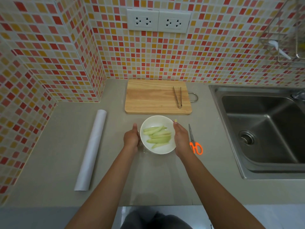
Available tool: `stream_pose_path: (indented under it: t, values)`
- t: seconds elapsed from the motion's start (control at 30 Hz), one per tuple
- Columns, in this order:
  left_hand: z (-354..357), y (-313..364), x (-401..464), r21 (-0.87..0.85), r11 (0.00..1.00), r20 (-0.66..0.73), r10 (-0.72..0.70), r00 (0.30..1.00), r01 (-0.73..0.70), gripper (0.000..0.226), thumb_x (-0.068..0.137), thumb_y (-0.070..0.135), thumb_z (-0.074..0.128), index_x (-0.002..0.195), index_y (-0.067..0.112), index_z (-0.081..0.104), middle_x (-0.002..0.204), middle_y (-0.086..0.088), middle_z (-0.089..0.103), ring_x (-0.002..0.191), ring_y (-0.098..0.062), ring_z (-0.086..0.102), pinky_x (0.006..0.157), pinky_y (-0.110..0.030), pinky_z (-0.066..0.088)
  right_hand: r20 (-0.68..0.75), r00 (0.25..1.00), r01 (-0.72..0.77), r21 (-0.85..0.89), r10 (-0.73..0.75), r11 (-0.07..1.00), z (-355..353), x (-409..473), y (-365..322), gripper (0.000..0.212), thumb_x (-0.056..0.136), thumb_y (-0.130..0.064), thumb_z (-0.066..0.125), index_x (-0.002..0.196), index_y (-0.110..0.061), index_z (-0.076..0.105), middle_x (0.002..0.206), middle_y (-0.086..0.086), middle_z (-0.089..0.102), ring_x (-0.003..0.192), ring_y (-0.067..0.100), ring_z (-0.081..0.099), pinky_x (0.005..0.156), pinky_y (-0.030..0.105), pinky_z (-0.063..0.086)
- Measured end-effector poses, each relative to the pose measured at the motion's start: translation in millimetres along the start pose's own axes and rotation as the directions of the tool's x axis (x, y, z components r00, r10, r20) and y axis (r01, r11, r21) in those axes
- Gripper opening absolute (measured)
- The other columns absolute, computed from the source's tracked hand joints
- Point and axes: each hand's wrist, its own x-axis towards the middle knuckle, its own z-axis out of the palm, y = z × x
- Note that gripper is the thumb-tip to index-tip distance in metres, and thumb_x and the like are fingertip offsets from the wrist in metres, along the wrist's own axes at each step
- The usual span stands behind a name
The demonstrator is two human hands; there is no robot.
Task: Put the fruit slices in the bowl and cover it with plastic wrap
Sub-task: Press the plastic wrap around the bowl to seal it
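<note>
A white bowl [156,117] stands on the grey counter and holds several pale green fruit slices [158,136]. My left hand [131,138] cups the bowl's left side with curled fingers. My right hand [181,138] lies flat against its right side. A faint clear sheet of plastic wrap [165,179] stretches from the bowl toward the counter's front edge; I cannot tell whether it also lies over the bowl. The white roll of wrap [90,151] rests on the counter to the left.
A wooden cutting board [148,96] with metal tongs [177,97] on it lies behind the bowl. Orange-handled scissors [194,142] sit just right of my right hand. A steel sink [264,129] fills the right side. Tiled walls close off the back and left.
</note>
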Motion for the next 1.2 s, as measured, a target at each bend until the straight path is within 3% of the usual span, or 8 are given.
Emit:
stream_pose_path:
  t: [0.13, 0.3, 0.43, 0.57, 0.77, 0.97, 1.13, 1.2]
  values:
    - [-5.2, 4.8, 0.7, -0.176, 0.983, 0.075, -0.039, 0.996, 0.052, 0.054, 0.095, 0.053, 0.043, 0.059, 0.013, 0.043, 0.049, -0.004, 0.04, 0.039, -0.018, 0.037, 0.041, -0.025, 0.031, -0.024, 1.0, 0.01, -0.013, -0.01, 1.0, -2.9, 0.6, -0.6, 0.033, 0.098, -0.03, 0.045, 0.074, -0.021, 0.067, 0.076, 0.0, 0.065, 0.075, 0.019, 0.062, 0.073, 0.033, 0.049]
    - [-14.1, 13.6, -0.7, 0.011, 0.998, 0.359, -0.061, 0.931, 0.061, 0.057, 0.079, 0.063, 0.06, 0.049, 0.017, 0.046, 0.039, 0.004, 0.036, 0.034, -0.01, 0.028, 0.043, -0.023, 0.019, -0.028, 1.0, 0.006, -0.017, -0.006, 1.0, -2.7, 0.8, -3.0, 0.033, 0.098, -0.029, 0.045, 0.077, -0.017, 0.067, 0.076, 0.002, 0.065, 0.077, 0.021, 0.061, 0.074, 0.034, 0.049]
    - [-13.0, 21.7, -4.0, 0.104, 0.994, 0.229, 0.016, 0.973, -0.041, 0.048, 0.087, 0.052, 0.059, 0.057, 0.015, 0.049, 0.051, -0.001, 0.042, 0.041, -0.013, 0.032, 0.044, -0.024, 0.026, -0.02, 1.0, 0.009, -0.012, -0.01, 1.0, -1.1, -1.3, -3.8, 0.037, 0.098, -0.029, 0.044, 0.093, 0.003, 0.062, 0.084, 0.011, 0.061, 0.081, 0.022, 0.058, 0.076, 0.036, 0.047]
    - [-6.1, 21.7, -3.9, 0.03, 0.99, 0.088, 0.136, 0.987, -0.139, 0.052, 0.093, 0.048, 0.051, 0.054, 0.017, 0.038, 0.048, 0.001, 0.039, 0.04, -0.014, 0.036, 0.038, -0.019, 0.031, -0.011, 1.0, -0.005, 0.01, 0.005, 1.0, 2.4, -2.8, -5.2, 0.032, 0.099, -0.03, 0.044, 0.081, -0.017, 0.067, 0.085, 0.009, 0.064, 0.082, 0.023, 0.061, 0.077, 0.037, 0.048]
    - [-4.2, 21.7, -2.4, -0.003, 0.967, 0.036, 0.254, 0.966, -0.255, 0.052, 0.092, 0.046, 0.053, 0.053, 0.016, 0.036, 0.046, 0.002, 0.037, 0.04, -0.015, 0.036, 0.035, -0.019, 0.03, -0.022, 1.0, -0.021, 0.06, 0.022, 0.998, 3.7, 0.1, -9.6, 0.032, 0.099, -0.028, 0.045, 0.078, -0.02, 0.068, 0.079, 0.005, 0.066, 0.081, 0.025, 0.063, 0.081, 0.042, 0.052]
    - [6.2, 12.5, -12.6, 0.016, 0.876, 0.047, 0.481, 0.875, -0.482, 0.028, 0.096, 0.036, 0.048, 0.092, 0.018, 0.069, 0.085, 0.005, 0.069, 0.08, -0.012, 0.063, 0.076, -0.03, 0.049, -0.098, 0.994, -0.029, 0.126, 0.041, 0.992, 8.5, -0.3, -9.9, 0.032, 0.099, -0.029, 0.045, 0.077, -0.017, 0.066, 0.087, 0.01, 0.064, 0.085, 0.026, 0.061, 0.083, 0.044, 0.051]
    - [4.7, -4.8, -21.0, 0.049, 0.945, 0.128, 0.314, 0.941, -0.322, 0.052, 0.099, 0.052, 0.027, 0.089, 0.021, 0.068, 0.093, 0.0, 0.069, 0.091, -0.016, 0.063, 0.08, -0.031, 0.047, -0.139, 0.99, 0.004, 0.132, 0.015, 0.991, 10.1, 0.7, -7.9, 0.033, 0.099, -0.029, 0.044, 0.075, -0.013, 0.06, 0.083, 0.011, 0.058, 0.081, 0.023, 0.056, 0.075, 0.037, 0.046]
    - [2.2, -7.8, -21.3, 0.045, 0.943, 0.088, 0.325, 0.942, -0.329, 0.056, 0.099, 0.053, 0.02, 0.108, 0.025, 0.068, 0.11, 0.002, 0.069, 0.107, -0.014, 0.061, 0.088, -0.028, 0.046, -0.157, 0.988, 0.013, 0.118, 0.006, 0.993, 9.7, -0.1, -5.3, 0.033, 0.098, -0.03, 0.044, 0.074, -0.014, 0.06, 0.081, 0.009, 0.058, 0.08, 0.022, 0.055, 0.074, 0.036, 0.045]
